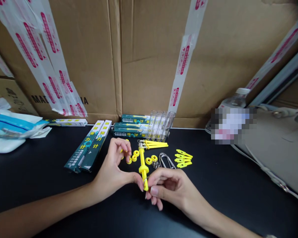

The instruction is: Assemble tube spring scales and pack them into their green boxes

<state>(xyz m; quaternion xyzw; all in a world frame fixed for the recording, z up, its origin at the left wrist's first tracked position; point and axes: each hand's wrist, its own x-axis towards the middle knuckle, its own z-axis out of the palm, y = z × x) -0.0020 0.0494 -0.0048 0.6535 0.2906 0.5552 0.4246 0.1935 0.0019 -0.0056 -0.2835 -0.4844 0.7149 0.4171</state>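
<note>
A yellow spring-scale rod [142, 160], with a round collar and a metal spring at its far end, stands out between my hands. The thumb and fingers of my right hand [170, 188] close on its near end. My left hand [118, 168] is spread in a wide C, thumb tip against or just beside the rod's near end, fingers apart from it. Around them lie small yellow rings [148, 161], several yellow rods [155, 144] with metal ends, silver wire hooks [167, 160] and flat yellow tabs [184, 158]. Some rings are partly hidden behind my left fingers.
Clear plastic tubes [161, 125] lean on green spring-scale boxes [130, 127] at the back. Two more long boxes [89, 145] lie left of my left hand. A plastic bottle [232, 102] and a beige bag [280, 142] stand right; blue-white packaging [15, 125] lies left. Large cartons [149, 66] wall the back.
</note>
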